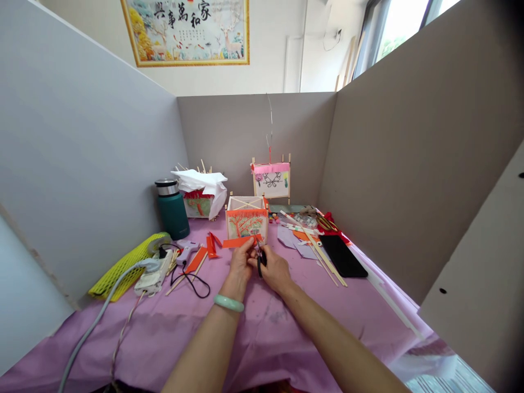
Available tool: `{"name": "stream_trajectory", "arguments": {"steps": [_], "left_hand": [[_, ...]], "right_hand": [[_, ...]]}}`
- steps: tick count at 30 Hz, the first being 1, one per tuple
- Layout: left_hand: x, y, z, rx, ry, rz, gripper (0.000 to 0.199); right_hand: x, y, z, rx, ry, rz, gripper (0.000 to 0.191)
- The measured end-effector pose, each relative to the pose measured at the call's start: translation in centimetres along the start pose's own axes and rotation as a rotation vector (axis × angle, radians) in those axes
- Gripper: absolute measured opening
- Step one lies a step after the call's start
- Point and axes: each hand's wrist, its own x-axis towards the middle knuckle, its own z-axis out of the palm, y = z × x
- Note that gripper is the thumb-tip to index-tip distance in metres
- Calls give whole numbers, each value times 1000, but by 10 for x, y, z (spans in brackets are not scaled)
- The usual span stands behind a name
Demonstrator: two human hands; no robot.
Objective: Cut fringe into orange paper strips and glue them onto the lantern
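Note:
My left hand [242, 262], with a green bangle on its wrist, pinches an orange paper strip [236, 242] that extends to the left. Closed around the black handles of a pair of scissors [262, 263] is my right hand [275, 269]. The scissor blades point away from me and meet the strip's right end. Right behind the hands stands a box-shaped lantern [247, 224] with a wooden stick frame, an orange fringe and a painted tree on its front. Folded orange paper pieces [212, 245] lie to the left of the strip.
On the left are a green bottle [172, 213], a power strip [153, 278], a glue gun [187, 252] and yellow netting [123, 273]. A black phone [343, 255], wooden sticks [323, 259] and gold scissors [326, 222] lie right. Behind are a white-covered lantern [198, 204] and a hanging one [272, 183].

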Motion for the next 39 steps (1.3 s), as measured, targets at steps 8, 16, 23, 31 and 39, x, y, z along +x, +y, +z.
{"name": "stream_trajectory", "arguments": {"steps": [8,16,23,31,39], "left_hand": [[1,1,-3,-46,53,47,40],[-2,2,-1,-34,37,60,40],[-3,2,2,-52,50,50,36],[-2,1,1,-56,59,32,39],[1,0,-2,-57,47,7,43]], "right_hand": [[-1,-3,-2,25,-49,-20,33],[-2,-4,-3,7,-59,-34,31],[-1,-2,-2,-2,-58,-47,28],[-1,-2,-2,-13,-62,-44,27],[-1,-2,-2,-15,-66,-42,28]]}}
